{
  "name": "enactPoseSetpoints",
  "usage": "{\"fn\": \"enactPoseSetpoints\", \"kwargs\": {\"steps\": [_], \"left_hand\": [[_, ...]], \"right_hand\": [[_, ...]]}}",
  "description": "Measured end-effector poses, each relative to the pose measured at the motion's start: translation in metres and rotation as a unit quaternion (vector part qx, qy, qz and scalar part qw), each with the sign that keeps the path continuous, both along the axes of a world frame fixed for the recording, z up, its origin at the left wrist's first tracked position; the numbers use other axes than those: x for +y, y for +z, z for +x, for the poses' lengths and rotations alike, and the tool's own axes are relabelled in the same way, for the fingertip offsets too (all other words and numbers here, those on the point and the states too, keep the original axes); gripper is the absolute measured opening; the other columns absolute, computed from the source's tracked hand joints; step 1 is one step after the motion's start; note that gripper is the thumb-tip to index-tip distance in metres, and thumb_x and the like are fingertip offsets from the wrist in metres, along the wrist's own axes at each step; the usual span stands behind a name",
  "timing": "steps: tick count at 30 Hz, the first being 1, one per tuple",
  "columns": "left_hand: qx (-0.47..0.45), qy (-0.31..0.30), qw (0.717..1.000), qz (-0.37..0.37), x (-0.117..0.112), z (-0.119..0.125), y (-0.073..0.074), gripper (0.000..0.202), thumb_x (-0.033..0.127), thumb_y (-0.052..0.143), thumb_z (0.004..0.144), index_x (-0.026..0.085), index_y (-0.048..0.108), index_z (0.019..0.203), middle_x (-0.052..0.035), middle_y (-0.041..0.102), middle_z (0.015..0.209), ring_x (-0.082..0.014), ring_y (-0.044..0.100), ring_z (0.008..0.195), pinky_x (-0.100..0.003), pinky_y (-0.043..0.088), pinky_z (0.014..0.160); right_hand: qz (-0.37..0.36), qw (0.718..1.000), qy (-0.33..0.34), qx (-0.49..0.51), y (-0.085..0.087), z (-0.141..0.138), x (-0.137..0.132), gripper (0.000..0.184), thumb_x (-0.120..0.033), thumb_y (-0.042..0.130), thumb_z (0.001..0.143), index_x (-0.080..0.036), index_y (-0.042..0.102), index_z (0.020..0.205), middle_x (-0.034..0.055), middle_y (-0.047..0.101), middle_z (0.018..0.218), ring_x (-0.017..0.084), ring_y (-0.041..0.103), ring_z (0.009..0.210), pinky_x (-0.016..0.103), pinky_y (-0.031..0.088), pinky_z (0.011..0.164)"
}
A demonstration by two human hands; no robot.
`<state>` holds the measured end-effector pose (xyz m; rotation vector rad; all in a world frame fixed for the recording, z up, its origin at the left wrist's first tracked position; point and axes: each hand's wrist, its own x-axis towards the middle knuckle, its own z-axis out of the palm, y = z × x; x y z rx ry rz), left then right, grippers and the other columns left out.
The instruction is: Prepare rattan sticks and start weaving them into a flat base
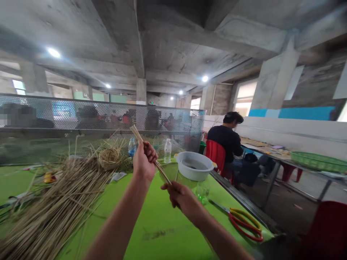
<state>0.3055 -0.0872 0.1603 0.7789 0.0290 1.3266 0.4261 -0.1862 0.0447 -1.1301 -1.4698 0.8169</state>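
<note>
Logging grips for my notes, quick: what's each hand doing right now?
Left hand: closed, holding a bundle of straw.
Right hand: closed on the same bundle, lower down.

I'm standing in a craft workshop: a bare concrete ceiling (pixel 173 54) is hanging overhead, a perforated metal screen (pixel 162 116) is edging the green worktable (pixel 143 206), dry stalks (pixel 62 195) and scissors (pixel 232 212) are lying there, and a person (pixel 222 136) is sitting at a littered side table (pixel 279 158).
</note>
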Motion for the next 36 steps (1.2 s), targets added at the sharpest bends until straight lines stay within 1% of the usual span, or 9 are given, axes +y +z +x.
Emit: {"fn": "enactPoseSetpoints", "kwargs": {"steps": [2, 6, 10, 14, 17, 23, 28, 32, 36], "left_hand": [[0.013, -0.012, 1.000, 0.006, 0.003, -0.005, -0.010, 0.030, 0.045, 0.066, 0.092, 0.020, 0.054, 0.080, 0.0102, 0.043, 0.054, -0.0067, 0.041, 0.043, -0.018, 0.036, 0.047], [0.080, -0.072, 0.994, 0.023, -0.003, 0.004, -0.019, 0.025, 0.039, 0.071, 0.089, 0.016, 0.063, 0.086, 0.0016, 0.062, 0.069, -0.0128, 0.062, 0.064, -0.026, 0.052, 0.068], [0.105, -0.142, 0.981, 0.076, -0.017, 0.022, 0.006, 0.030, 0.035, 0.059, 0.099, 0.015, 0.064, 0.078, 0.0042, 0.051, 0.059, -0.0089, 0.050, 0.052, -0.022, 0.049, 0.060], [0.146, -0.150, 0.952, 0.222, -0.023, 0.035, 0.033, 0.030, 0.031, 0.055, 0.102, 0.015, 0.061, 0.078, 0.0077, 0.040, 0.057, -0.0041, 0.032, 0.044, -0.016, 0.027, 0.044], [0.208, -0.140, 0.940, 0.232, -0.022, 0.045, 0.025, 0.032, 0.034, 0.054, 0.102, 0.016, 0.058, 0.075, 0.0086, 0.037, 0.055, -0.0044, 0.030, 0.043, -0.017, 0.023, 0.043], [0.286, -0.138, 0.929, 0.190, -0.016, 0.065, -0.029, 0.034, 0.044, 0.063, 0.093, 0.017, 0.059, 0.072, 0.0100, 0.034, 0.050, -0.0055, 0.025, 0.041, -0.020, 0.017, 0.041], [0.328, -0.135, 0.921, 0.162, -0.011, 0.076, -0.063, 0.041, 0.056, 0.068, 0.083, 0.018, 0.060, 0.072, 0.0102, 0.035, 0.049, -0.0059, 0.024, 0.042, -0.022, 0.015, 0.043], [0.341, -0.120, 0.920, 0.149, -0.009, 0.078, -0.077, 0.047, 0.063, 0.067, 0.078, 0.018, 0.058, 0.067, 0.0104, 0.032, 0.047, -0.0068, 0.022, 0.042, -0.023, 0.012, 0.043], [0.321, -0.123, 0.929, 0.141, -0.003, 0.080, -0.077, 0.054, 0.071, 0.064, 0.075, 0.019, 0.055, 0.066, 0.0123, 0.026, 0.045, -0.0066, 0.015, 0.042, -0.024, 0.008, 0.043]], "right_hand": [[-0.010, 1.000, -0.019, 0.001, 0.001, 0.003, 0.005, 0.045, -0.061, 0.050, 0.095, -0.019, 0.064, 0.096, -0.0073, 0.029, 0.057, 0.011, 0.027, 0.050, 0.027, 0.023, 0.047], [-0.023, 0.999, 0.000, 0.030, 0.024, 0.008, 0.006, 0.043, -0.060, 0.059, 0.089, -0.018, 0.062, 0.089, -0.0084, 0.030, 0.057, 0.009, 0.023, 0.049, 0.026, 0.016, 0.047], [0.017, 0.997, 0.004, 0.074, 0.050, 0.011, 0.017, 0.044, -0.063, 0.067, 0.082, -0.020, 0.059, 0.088, -0.0062, 0.039, 0.063, 0.010, 0.031, 0.054, 0.025, 0.022, 0.051], [0.050, 0.994, -0.001, 0.099, 0.056, 0.018, 0.031, 0.040, -0.060, 0.068, 0.084, -0.022, 0.057, 0.088, -0.0035, 0.047, 0.074, 0.011, 0.040, 0.064, 0.025, 0.031, 0.059], [0.055, 0.992, -0.007, 0.113, 0.040, 0.022, 0.038, 0.040, -0.058, 0.071, 0.080, -0.022, 0.055, 0.082, -0.0042, 0.046, 0.071, 0.012, 0.039, 0.064, 0.026, 0.032, 0.060], [0.014, 0.989, -0.046, 0.142, -0.012, 0.031, 0.045, 0.037, -0.051, 0.074, 0.074, -0.020, 0.055, 0.071, -0.0034, 0.052, 0.062, 0.013, 0.047, 0.059, 0.028, 0.037, 0.059], [-0.005, 0.982, -0.093, 0.164, -0.037, 0.034, 0.048, 0.041, -0.056, 0.075, 0.071, -0.019, 0.058, 0.070, -0.0018, 0.056, 0.062, 0.013, 0.048, 0.058, 0.028, 0.039, 0.058], [0.002, 0.978, -0.116, 0.174, -0.051, 0.027, 0.056, 0.049, -0.066, 0.074, 0.066, -0.021, 0.053, 0.067, -0.0040, 0.048, 0.055, 0.012, 0.042, 0.051, 0.025, 0.033, 0.050], [0.033, 0.974, -0.133, 0.182, -0.060, 0.024, 0.069, 0.053, -0.071, 0.072, 0.064, -0.022, 0.051, 0.071, -0.0066, 0.040, 0.053, 0.010, 0.033, 0.048, 0.024, 0.027, 0.046]]}}
